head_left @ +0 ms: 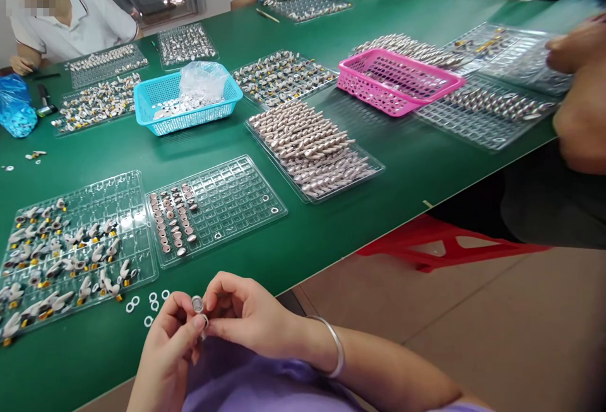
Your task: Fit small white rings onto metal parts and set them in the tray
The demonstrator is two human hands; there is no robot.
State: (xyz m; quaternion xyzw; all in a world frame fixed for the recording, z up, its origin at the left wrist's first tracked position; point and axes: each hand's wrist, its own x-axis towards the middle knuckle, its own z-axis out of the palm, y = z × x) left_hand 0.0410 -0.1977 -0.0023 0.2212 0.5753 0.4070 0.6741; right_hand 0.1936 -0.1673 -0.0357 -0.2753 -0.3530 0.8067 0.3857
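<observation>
Close to the table's near edge, my left hand (pixel 165 339) pinches a small earbud part (pixel 197 303) with a round, white-rimmed grey face. My right hand (pixel 253 317) meets it from the right, thumb and index finger closed at the part's edge; what lies between those fingertips is too small to make out. Several loose white rings (pixel 153 298) lie on the table just beyond my left hand. Farther left is a clear tray (pixel 125 194) of white earbud pieces with yellow tips. Beside it, another clear tray (pixel 231 191) carries round brownish parts in its left columns.
Stacked pale stemmed parts (pixel 303 131) fill a tray ahead. Beyond are a blue basket (pixel 189 123) with white pieces and a bag, and a pink basket (pixel 400 106). A co-worker's blurred hand (pixel 582 96) is at right; two other people sit across the green table (pixel 303 245).
</observation>
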